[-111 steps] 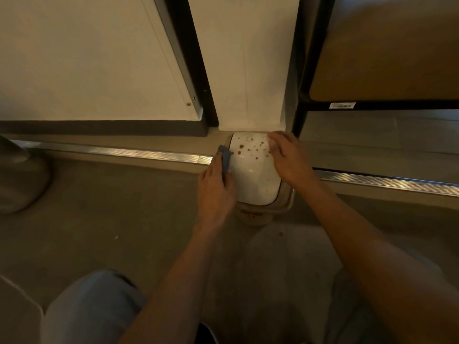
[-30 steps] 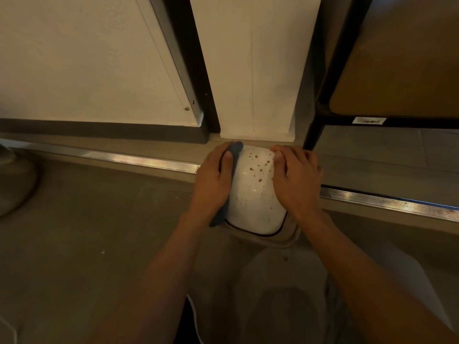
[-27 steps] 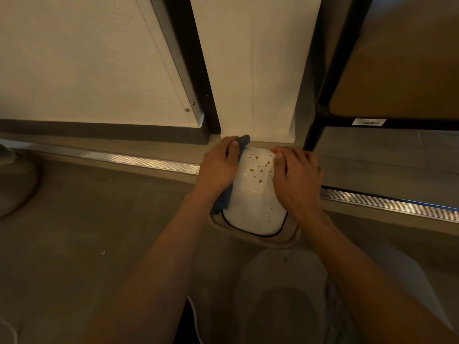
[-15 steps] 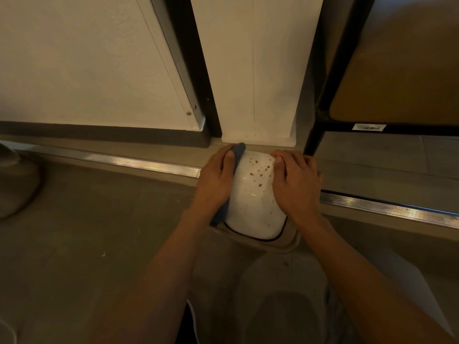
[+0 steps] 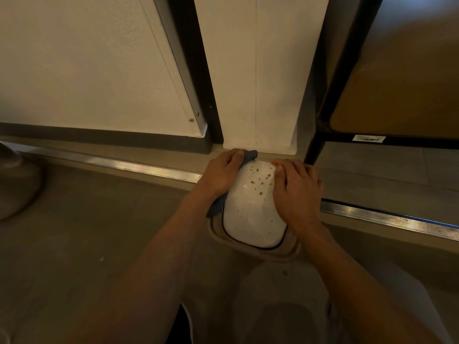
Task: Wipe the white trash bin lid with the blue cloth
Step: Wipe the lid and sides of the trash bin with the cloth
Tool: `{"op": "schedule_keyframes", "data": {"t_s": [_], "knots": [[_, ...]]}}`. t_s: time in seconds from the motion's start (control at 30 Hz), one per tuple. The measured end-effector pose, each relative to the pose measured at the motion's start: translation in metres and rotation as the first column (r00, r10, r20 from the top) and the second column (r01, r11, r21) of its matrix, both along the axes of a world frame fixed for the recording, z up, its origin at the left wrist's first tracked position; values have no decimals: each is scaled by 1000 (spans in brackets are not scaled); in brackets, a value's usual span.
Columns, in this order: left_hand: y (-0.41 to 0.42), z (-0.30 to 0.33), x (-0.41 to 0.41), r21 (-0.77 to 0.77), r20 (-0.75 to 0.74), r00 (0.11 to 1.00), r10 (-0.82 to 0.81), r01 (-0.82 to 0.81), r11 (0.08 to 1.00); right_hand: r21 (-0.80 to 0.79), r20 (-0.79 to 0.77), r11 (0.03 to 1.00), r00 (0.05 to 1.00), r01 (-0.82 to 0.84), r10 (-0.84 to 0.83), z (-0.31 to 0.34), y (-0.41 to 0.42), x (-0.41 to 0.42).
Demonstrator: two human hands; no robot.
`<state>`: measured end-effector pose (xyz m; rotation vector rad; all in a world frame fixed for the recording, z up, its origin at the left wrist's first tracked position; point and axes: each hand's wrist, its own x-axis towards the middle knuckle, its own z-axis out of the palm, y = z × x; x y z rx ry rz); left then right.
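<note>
The white trash bin lid [image 5: 253, 209] sits on its bin on the floor, just in front of a white wall panel [image 5: 260, 70], and is speckled with brown spots, thickest toward the far end. The left hand [image 5: 221, 175] presses the blue cloth [image 5: 249, 155] against the lid's left edge, fingers curled over the cloth; only its far tip and a fold near the wrist show. The right hand [image 5: 296, 192] lies flat on the lid's right side, fingers fairly straight, steadying it.

To wipe well, sweep the cloth rightward across the spotted dome with firm pressure, and shift the bracing hand so the stains under it get reached too. This looks like a swing-type lid, so it may tip if pushed off-centre.

The lid covers the opening of the bin, whose beige rim [image 5: 268, 252] shows below it; what is inside cannot be seen
</note>
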<state>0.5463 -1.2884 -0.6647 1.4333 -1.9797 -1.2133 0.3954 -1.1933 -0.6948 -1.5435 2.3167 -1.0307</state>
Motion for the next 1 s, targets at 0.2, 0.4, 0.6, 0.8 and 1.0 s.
{"op": "schedule_keyframes", "data": {"t_s": [0.2,0.4,0.6,0.8,1.0], "knots": [[5,-11,6,-229,-13,993,-113,107,967,4,-9,1000,1000,10,-10,1,0,1],[11,-16,13,-157,-118,993,-9,-10,988,10,-28,1000,1000,-7,7,0,1,0],[9,-11,-1,-237,46,997,-64,73,969,22,-16,1000,1000,5,-4,1,0,0],[21,-23,16,-231,-140,990,12,-44,972,-1,-22,1000,1000,-8,8,0,0,1],[11,-10,-2,-233,-1,998,-58,56,971,11,-12,1000,1000,-1,1,2,0,0]]}}
